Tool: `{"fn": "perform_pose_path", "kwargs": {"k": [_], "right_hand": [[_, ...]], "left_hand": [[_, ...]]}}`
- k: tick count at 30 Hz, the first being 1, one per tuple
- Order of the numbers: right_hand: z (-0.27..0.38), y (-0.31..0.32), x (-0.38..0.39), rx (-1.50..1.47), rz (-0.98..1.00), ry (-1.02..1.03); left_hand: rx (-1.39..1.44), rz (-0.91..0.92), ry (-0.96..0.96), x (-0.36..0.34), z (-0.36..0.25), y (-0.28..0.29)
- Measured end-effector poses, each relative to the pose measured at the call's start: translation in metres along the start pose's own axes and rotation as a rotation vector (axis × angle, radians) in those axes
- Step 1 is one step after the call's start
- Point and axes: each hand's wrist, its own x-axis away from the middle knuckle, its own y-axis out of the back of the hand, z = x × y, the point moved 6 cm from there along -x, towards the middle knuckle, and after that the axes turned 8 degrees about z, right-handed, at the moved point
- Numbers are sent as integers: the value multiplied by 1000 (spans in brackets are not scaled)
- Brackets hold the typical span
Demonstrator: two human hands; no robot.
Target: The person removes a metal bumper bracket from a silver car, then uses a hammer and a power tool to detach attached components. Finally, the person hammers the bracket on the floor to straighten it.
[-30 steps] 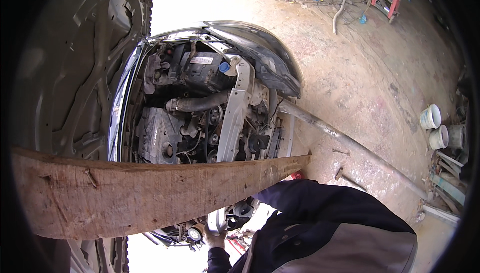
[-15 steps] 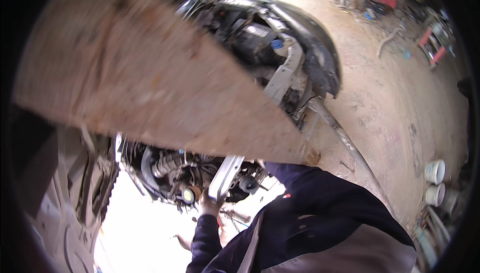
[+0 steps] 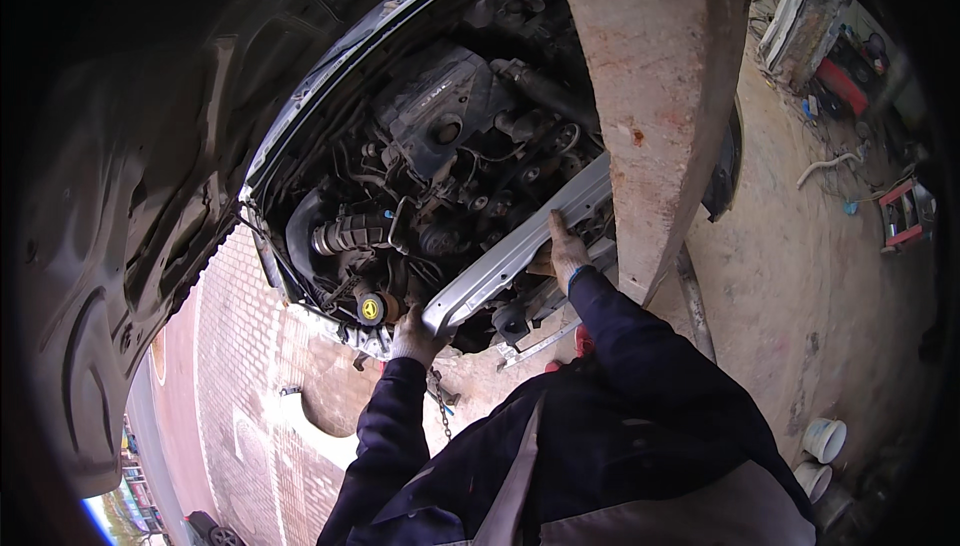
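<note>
Right in front of the engine [image 3: 436, 111] sat the silver crossbar [image 3: 500, 264], left hand [image 3: 412, 336] curled snug round its end, right hand [image 3: 567, 252] clamped pretty narrow on its edge further along.

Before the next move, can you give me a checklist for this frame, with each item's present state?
1. Left hand on the silver crossbar: ok, at its near end, beside the yellow-marked cap.
2. Right hand on the crossbar: ok, farther along it.
3. Firm grip: cannot tell, fingers partly hidden.
4. Whole crossbar in view: not ok, the wooden beam hides its far part.
5. Hood raised: ok.
6. Crossbar loose or fastened: cannot tell.
</note>
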Motion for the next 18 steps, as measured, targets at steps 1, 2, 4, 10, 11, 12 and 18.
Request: {"fn": "perform_pose_path", "kwargs": {"k": [1, 2, 4, 10, 11, 12, 18], "right_hand": [[1, 0, 2, -12, 3, -8], [2, -2, 3, -24, 18, -19], [3, -4, 2, -102, 61, -34], [6, -9, 5, -223, 71, 6], [6, -11, 9, -223, 85, 3], [6, -13, 14, -229, 106, -2], [1, -30, 68, -63, 154, 27]], "left_hand": [[3, -1, 1, 0, 0, 0], [6, -15, -7, 0, -1, 0], [-24, -32, -14, 1, -3, 2], [-85, -6, 33, 5, -10, 5], [-58, -33, 5, 7, -12, 7], [-31, -33, 26, 11, -11, 7], [-133, -60, 23, 60, -15, -4]]}}
